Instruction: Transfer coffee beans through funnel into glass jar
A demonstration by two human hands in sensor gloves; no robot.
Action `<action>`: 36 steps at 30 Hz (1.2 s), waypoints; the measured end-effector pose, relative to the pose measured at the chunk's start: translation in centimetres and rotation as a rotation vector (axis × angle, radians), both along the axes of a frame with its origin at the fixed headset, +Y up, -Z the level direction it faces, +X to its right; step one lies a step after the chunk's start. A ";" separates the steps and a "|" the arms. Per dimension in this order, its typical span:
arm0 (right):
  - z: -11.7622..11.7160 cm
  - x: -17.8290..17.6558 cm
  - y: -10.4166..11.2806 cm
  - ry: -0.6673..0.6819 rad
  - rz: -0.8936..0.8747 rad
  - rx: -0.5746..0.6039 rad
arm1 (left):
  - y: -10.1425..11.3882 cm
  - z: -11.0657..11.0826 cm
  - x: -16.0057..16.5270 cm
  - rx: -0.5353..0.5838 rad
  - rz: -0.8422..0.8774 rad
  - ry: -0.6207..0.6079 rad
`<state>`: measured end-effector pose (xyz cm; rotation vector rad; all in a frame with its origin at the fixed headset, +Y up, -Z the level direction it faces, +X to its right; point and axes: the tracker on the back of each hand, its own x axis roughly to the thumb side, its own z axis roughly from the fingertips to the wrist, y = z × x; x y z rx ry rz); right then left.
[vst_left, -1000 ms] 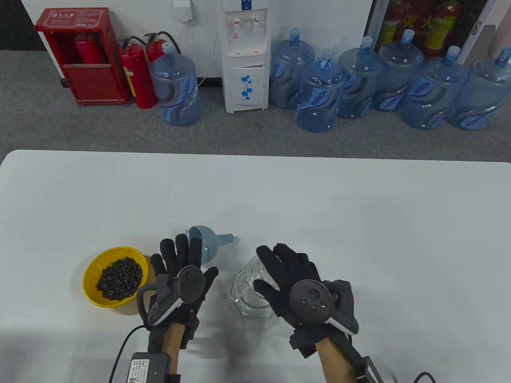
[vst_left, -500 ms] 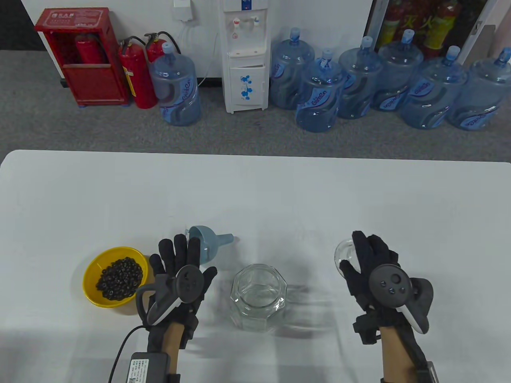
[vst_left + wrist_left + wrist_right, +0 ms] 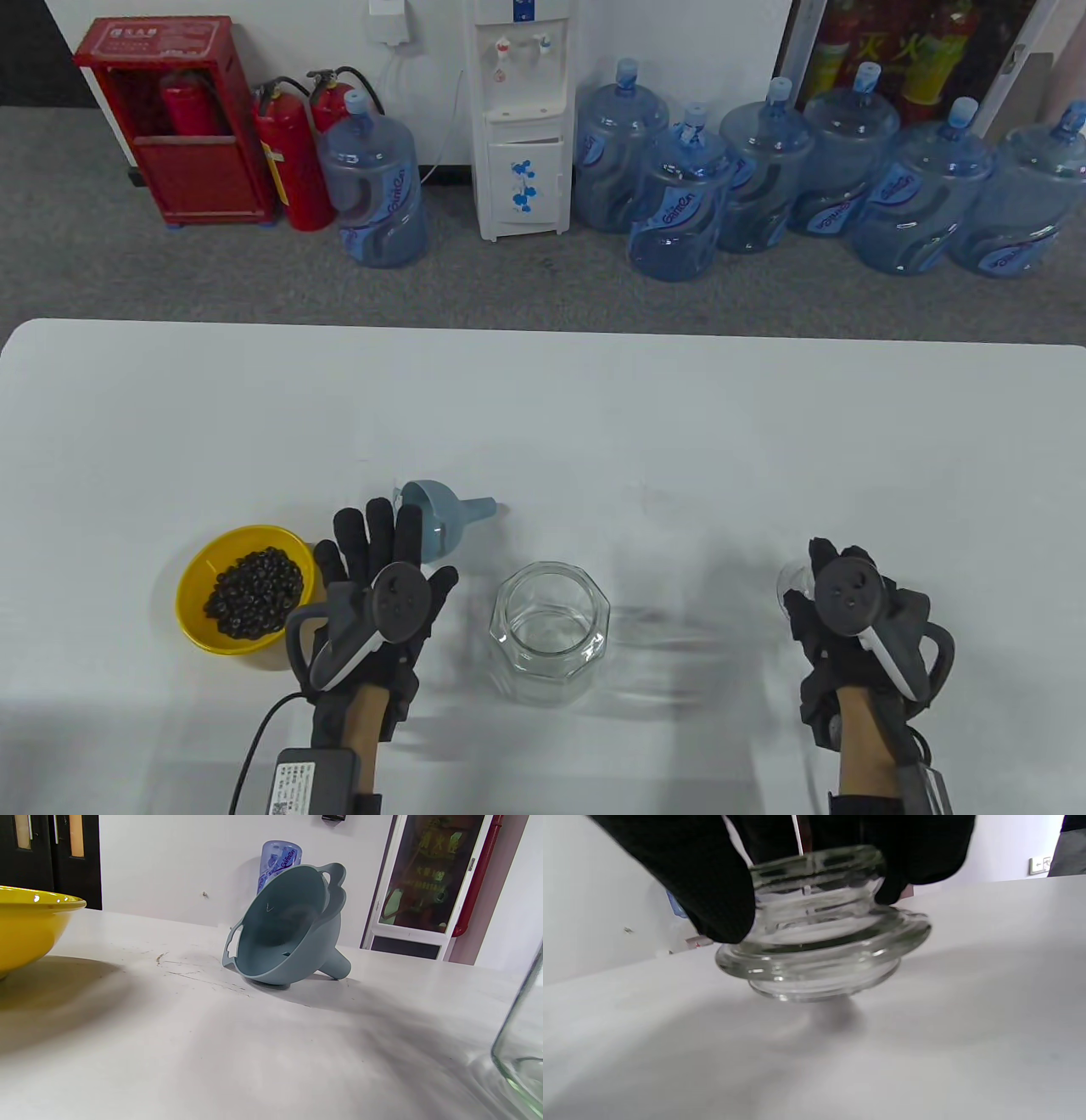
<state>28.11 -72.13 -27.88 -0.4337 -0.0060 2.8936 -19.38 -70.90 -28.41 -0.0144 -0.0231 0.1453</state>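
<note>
The open glass jar (image 3: 550,630) stands at the table's front middle; its wall shows at the right edge of the left wrist view (image 3: 522,1052). A blue-grey funnel (image 3: 441,518) lies on its side behind my left hand, also in the left wrist view (image 3: 288,927). A yellow bowl (image 3: 193,628) holds dark coffee beans (image 3: 254,592). My left hand (image 3: 382,552) lies flat, fingers spread, empty, between bowl and jar. My right hand (image 3: 810,586) grips the glass lid (image 3: 823,946) by its top at the front right, low over the table; I cannot tell whether it touches.
The white table (image 3: 594,407) stretches wide behind the objects. A cable and a small box (image 3: 314,777) run along my left forearm. Water bottles and fire extinguishers stand on the floor beyond the table's far edge.
My right hand has lifted the glass lid off the jar, carried it to the right and lowered it toward the table. The left hand has stayed in place.
</note>
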 end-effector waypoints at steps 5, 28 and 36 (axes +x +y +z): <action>-0.1 0.4 -0.8 -0.019 0.000 -0.024 | 0.0 0.0 -0.1 -0.005 0.000 0.003; 0.2 0.8 -1.9 -0.022 0.004 -0.085 | -0.1 -0.2 -0.2 -0.022 0.002 0.008; 0.7 0.2 -0.3 -0.008 -0.004 -0.039 | -0.2 -0.2 -0.2 -0.022 0.006 0.003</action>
